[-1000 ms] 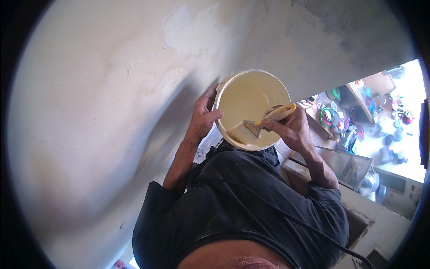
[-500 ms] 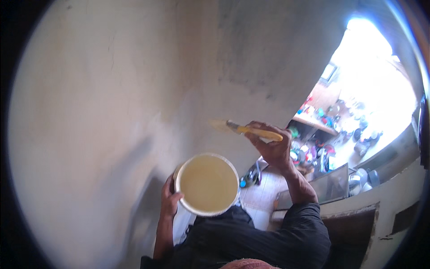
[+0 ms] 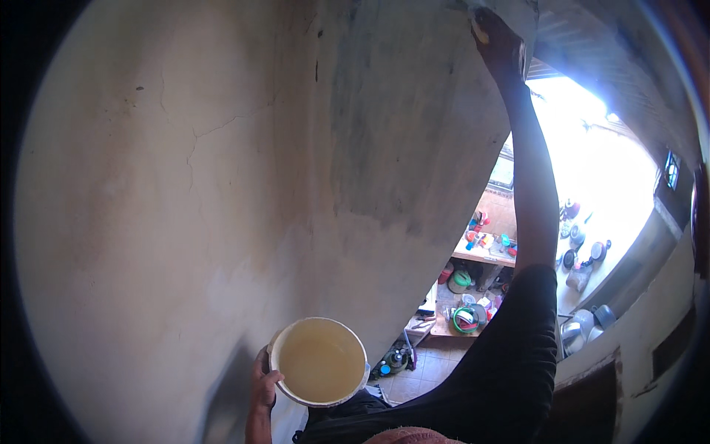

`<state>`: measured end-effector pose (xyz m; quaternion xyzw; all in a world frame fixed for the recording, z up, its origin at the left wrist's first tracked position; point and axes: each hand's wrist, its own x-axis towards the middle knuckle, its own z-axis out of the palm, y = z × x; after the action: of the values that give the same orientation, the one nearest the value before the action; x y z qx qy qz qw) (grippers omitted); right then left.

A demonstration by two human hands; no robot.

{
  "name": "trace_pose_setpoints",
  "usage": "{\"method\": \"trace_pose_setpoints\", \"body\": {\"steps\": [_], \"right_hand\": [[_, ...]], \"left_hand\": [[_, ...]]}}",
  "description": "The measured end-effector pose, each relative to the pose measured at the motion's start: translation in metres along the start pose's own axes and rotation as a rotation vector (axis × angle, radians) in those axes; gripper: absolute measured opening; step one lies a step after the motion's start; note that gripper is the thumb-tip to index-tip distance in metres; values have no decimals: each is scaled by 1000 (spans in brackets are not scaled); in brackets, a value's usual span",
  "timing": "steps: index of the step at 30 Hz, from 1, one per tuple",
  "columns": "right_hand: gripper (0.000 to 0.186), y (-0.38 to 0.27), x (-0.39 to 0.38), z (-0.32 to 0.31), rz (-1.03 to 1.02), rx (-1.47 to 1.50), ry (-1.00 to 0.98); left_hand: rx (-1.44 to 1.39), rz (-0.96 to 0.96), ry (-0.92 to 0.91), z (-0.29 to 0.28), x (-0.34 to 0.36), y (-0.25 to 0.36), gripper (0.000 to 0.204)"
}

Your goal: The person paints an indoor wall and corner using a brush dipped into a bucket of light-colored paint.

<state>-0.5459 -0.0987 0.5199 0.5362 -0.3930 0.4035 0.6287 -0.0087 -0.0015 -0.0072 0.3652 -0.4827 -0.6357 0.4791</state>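
Note:
My left hand (image 3: 264,383) grips a round white bucket (image 3: 367,370) by its left side, thumb over the rim. Pale yellowish liquid (image 3: 319,364) fills part of the bucket, which is held low in front of my body. High up, my right arm is stretched out toward the wall (image 3: 399,148). My right hand (image 3: 501,48) is closed around a paintbrush, of which only a bit of the yellow handle (image 3: 481,32) shows between the fingers. The brush's bristle end lies at the top edge of the picture, by the wall, and is hardly visible.
Cracks and darker grey patches mark the wall. Past its right edge is a bright kitchen area with a shelf (image 3: 484,255), a green-lidded container (image 3: 460,280) and several bowls. Metal pots (image 3: 580,333) stand on the right. Below lies a tiled floor (image 3: 414,381) with bottles.
My right hand has swung up from above the bucket to the upper wall, carrying the paintbrush. The view has tilted upward, and the bucket sits lower and slightly left in it.

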Motion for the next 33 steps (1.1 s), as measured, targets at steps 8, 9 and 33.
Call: {"method": "trace_pose_setpoints", "body": {"steps": [8, 9, 33], "right_hand": [[23, -14, -48, 11, 43, -121, -305], [24, -27, -65, 2, 78, -139, -406], [23, -7, -62, 7, -17, -228, -367]], "left_hand": [[-23, -16, -34, 4, 1, 5, 79], [-32, -20, -44, 4, 1, 5, 79], [15, 14, -26, 3, -1, 5, 80]]}}
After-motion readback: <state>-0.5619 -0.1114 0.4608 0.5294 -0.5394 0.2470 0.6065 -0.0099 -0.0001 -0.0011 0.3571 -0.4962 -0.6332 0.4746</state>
